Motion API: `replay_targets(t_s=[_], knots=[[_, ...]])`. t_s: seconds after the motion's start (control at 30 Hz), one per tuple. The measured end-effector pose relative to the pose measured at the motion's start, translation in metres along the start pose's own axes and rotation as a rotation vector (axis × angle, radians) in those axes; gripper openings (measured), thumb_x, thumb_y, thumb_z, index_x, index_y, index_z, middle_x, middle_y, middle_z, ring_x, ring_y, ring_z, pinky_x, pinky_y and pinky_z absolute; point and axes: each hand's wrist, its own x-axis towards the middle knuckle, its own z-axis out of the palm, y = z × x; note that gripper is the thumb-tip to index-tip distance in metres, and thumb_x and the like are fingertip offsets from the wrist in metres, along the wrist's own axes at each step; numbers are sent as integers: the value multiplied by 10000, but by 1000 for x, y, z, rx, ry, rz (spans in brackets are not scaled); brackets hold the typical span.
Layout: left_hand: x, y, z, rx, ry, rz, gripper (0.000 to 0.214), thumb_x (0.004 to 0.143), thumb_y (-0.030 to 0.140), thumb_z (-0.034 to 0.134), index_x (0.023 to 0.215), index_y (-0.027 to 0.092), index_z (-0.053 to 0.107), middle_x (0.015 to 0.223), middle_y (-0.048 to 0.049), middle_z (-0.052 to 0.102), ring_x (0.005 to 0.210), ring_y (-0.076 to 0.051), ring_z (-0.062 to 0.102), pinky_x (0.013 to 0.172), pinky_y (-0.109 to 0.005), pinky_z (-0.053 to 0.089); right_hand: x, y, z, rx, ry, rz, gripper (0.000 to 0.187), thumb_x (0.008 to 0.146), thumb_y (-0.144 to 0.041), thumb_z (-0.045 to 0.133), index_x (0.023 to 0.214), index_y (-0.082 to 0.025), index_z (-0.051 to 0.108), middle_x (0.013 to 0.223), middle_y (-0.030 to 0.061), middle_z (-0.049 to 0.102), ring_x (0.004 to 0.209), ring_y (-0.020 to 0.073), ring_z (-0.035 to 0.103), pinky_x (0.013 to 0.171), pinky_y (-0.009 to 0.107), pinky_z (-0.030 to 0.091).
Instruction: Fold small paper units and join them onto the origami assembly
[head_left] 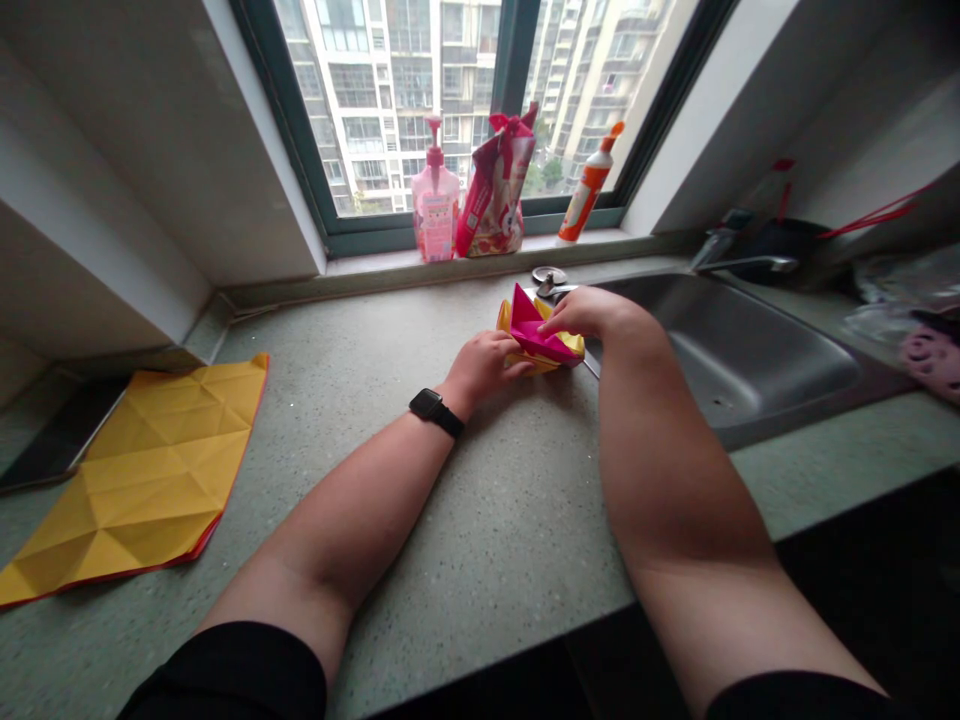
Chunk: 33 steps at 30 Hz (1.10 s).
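Note:
A partly folded paper piece (534, 335), pink on one side and yellow on the other, lies on the speckled counter (480, 520) near the sink edge. My left hand (484, 368) is closed on its left side, fingers curled under the paper; a black watch sits on that wrist. From the right, my right hand (581, 312) pinches the top of the same paper with its fingertips pressed together. Both forearms rest low over the counter.
A creased yellow paper sheet (142, 470) lies flat at the left. A steel sink (739, 350) with a tap (739, 262) is at the right. On the window sill stand a pink pump bottle (435, 205), a pink bag (496, 190) and an orange-capped bottle (590, 185).

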Motion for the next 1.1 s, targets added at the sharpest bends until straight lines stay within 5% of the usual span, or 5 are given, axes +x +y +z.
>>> replay_targets(t_s=[0.6, 1.1], knots=[[-3, -2, -2, -25, 125, -81, 418, 880, 249, 907, 1158, 222, 597, 1215, -80, 618, 1111, -242, 658, 983, -435, 646, 3, -29, 11, -114, -17, 20, 387, 854, -387, 853, 1132, -119, 837, 1083, 165, 814, 927, 272, 762, 740, 314, 570], [-11, -13, -9, 58, 40, -121, 180, 935, 258, 824, 1012, 225, 665, 1077, -62, 696, 992, -242, 675, 903, -415, 592, 7, -43, 22, -170, -22, 20, 375, 834, -362, 859, 1119, -120, 846, 1083, 188, 813, 946, 286, 770, 745, 325, 584]])
